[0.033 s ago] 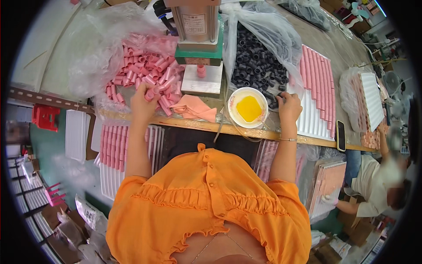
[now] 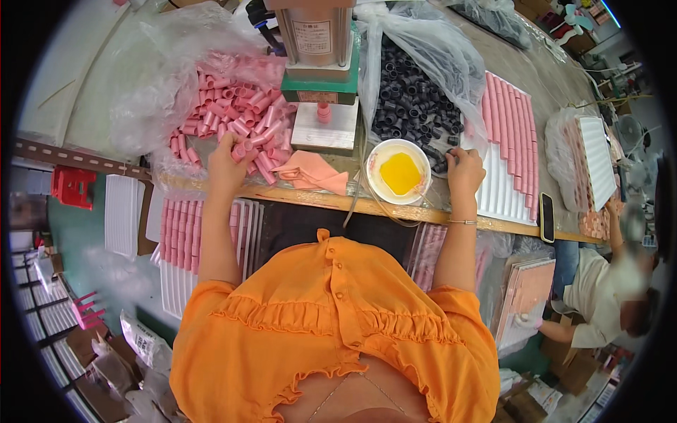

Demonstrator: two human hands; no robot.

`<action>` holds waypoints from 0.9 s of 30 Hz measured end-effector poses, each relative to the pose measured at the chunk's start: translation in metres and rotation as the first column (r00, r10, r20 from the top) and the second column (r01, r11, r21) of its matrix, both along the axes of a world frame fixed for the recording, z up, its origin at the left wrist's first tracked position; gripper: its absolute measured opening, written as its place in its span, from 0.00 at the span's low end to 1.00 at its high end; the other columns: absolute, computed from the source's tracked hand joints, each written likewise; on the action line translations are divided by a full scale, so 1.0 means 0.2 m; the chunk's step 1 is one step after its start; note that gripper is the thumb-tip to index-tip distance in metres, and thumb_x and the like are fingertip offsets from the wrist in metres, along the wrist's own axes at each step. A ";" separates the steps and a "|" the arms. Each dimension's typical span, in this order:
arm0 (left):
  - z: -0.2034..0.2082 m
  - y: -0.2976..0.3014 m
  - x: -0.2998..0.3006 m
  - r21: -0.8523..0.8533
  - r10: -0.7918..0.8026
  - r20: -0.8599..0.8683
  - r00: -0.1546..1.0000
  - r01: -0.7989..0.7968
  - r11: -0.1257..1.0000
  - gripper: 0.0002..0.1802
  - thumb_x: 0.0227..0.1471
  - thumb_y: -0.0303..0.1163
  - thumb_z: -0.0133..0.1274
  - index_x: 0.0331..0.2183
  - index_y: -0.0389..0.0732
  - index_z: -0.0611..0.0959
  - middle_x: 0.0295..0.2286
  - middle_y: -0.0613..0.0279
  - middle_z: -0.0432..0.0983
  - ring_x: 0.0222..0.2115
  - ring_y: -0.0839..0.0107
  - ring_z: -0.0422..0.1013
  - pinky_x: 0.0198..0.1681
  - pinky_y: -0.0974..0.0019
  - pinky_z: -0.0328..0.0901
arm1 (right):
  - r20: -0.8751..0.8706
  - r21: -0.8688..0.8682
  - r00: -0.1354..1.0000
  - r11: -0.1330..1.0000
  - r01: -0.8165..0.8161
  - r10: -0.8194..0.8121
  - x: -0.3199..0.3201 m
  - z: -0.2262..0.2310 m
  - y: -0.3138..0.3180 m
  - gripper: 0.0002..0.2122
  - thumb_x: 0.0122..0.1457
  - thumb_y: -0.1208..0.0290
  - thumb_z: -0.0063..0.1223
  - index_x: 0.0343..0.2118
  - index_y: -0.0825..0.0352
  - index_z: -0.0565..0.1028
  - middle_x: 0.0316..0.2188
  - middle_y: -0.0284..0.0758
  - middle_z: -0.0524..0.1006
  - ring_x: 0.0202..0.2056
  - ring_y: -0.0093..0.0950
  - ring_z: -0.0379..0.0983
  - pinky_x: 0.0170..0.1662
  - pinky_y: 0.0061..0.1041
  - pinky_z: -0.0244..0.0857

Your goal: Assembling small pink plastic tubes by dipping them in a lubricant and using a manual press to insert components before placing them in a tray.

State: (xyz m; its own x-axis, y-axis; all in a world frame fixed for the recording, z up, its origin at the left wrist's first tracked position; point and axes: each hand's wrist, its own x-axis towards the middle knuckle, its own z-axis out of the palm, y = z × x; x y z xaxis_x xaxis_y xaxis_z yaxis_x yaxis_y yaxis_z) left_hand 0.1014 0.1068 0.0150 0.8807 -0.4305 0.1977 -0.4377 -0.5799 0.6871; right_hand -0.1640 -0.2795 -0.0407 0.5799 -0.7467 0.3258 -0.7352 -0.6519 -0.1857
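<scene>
The left hand [image 2: 229,161] has its fingers curled round a pink tube [image 2: 240,152] at the near edge of the loose pink tube pile [image 2: 243,106]. The right hand [image 2: 466,173] pinches what looks like a small black fitting [image 2: 452,151] beside the black fitting heap [image 2: 402,99]. Each supply sits on its own side, probably so both hands can pick at once.

Between them, the press [image 2: 321,88] stands over a metal block [image 2: 307,134], with a pink piece [image 2: 324,113] upright beneath its head. The white bowl [image 2: 369,176] of yellow liquid [image 2: 400,173] is just left of the right hand, presumably for easy dipping. A peach cloth [image 2: 310,172] lies at the front of the table [image 2: 296,199].

Farther right, a ridged white tray [image 2: 493,189] carries pink tubes in rows, its grooves likely stopping them rolling.
</scene>
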 end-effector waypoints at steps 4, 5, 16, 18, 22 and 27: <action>-0.13 0.12 0.06 0.175 -0.110 0.105 0.988 0.091 0.980 0.13 0.43 0.21 0.57 0.34 0.40 0.73 0.28 0.46 0.76 0.32 0.42 0.73 0.31 0.54 0.66 | 0.027 -0.052 1.000 0.999 0.006 -0.005 0.04 0.03 0.04 0.05 0.49 0.66 0.63 0.29 0.58 0.81 0.30 0.34 0.75 0.35 0.36 0.73 0.34 0.38 0.64; -0.10 0.12 0.05 0.160 -0.116 0.103 0.988 0.098 0.982 0.13 0.44 0.20 0.56 0.35 0.40 0.73 0.28 0.45 0.75 0.33 0.40 0.72 0.32 0.53 0.66 | 0.139 -0.023 0.990 0.999 -0.035 0.038 0.05 0.06 0.07 0.05 0.49 0.67 0.63 0.28 0.59 0.81 0.30 0.34 0.75 0.35 0.36 0.74 0.34 0.37 0.64; 0.02 -0.28 -0.30 -0.652 -0.593 -0.176 0.786 0.358 0.669 0.16 0.46 0.14 0.58 0.35 0.38 0.71 0.37 0.56 0.79 0.37 0.76 0.74 0.39 0.73 0.70 | 0.253 -0.031 0.851 0.883 -0.469 0.461 0.13 0.13 0.56 0.05 0.44 0.71 0.65 0.26 0.59 0.81 0.31 0.30 0.73 0.35 0.30 0.69 0.36 0.34 0.56; 0.02 -0.32 -0.35 -0.673 -0.611 -0.208 0.763 0.341 0.656 0.18 0.44 0.12 0.59 0.34 0.38 0.70 0.37 0.56 0.79 0.36 0.77 0.74 0.39 0.73 0.70 | 0.199 -0.045 0.857 0.878 -0.476 0.475 0.15 0.13 0.57 0.05 0.43 0.70 0.65 0.26 0.58 0.81 0.31 0.30 0.73 0.36 0.30 0.67 0.37 0.34 0.53; 0.00 -0.38 -0.41 -0.698 -0.669 -0.231 0.707 0.359 0.620 0.15 0.47 0.15 0.58 0.34 0.38 0.70 0.38 0.55 0.79 0.38 0.75 0.75 0.37 0.73 0.71 | 0.280 -0.005 0.845 0.881 -0.473 0.455 0.15 0.21 0.58 0.05 0.45 0.71 0.65 0.27 0.60 0.81 0.30 0.31 0.73 0.35 0.30 0.69 0.37 0.30 0.56; 0.03 -0.45 -0.44 -0.583 -0.644 -0.242 0.726 0.421 0.695 0.14 0.48 0.18 0.58 0.34 0.38 0.71 0.36 0.57 0.78 0.36 0.74 0.75 0.37 0.72 0.71 | 0.816 0.474 0.576 0.517 -0.713 0.046 0.13 0.35 0.64 0.04 0.51 0.75 0.63 0.30 0.66 0.81 0.31 0.32 0.75 0.34 0.22 0.69 0.36 0.17 0.57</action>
